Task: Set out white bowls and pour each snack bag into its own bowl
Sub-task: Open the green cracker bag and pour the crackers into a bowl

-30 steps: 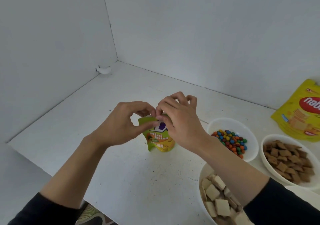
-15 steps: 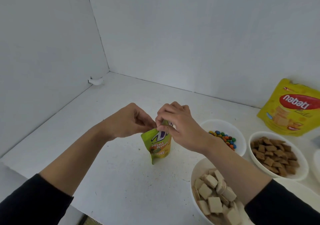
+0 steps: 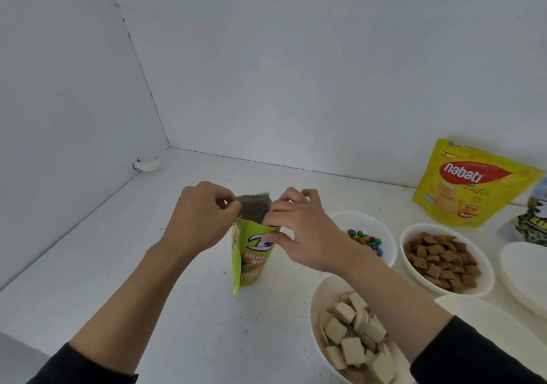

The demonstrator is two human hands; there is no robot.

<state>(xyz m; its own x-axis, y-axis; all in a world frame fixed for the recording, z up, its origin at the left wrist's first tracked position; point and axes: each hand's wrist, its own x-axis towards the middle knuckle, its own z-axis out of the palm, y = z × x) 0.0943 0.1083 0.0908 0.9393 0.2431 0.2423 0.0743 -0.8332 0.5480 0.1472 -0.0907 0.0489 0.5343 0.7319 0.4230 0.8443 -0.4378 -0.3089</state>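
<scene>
- Head view: green snack bag [image 3: 251,253] stands upright on the white table [image 3: 118,265], left of the bowls, its top torn with the grey inner lining showing.
- Left hand [image 3: 198,220] is raised with wrist bent, thumb and forefinger pinched on the bag's upper left edge.
- Right hand [image 3: 299,232] is arched over the right side, fingers clamped on the front panel's top edge; its grip on the back flap is probably hidden.
- Candy bowl [image 3: 373,229] sits just beside the right wrist.
- Brown-pillow bowl [image 3: 444,259] and wafer bowl [image 3: 349,339] are filled.
- Yellow bag [image 3: 467,188] leans at the back wall.
</scene>
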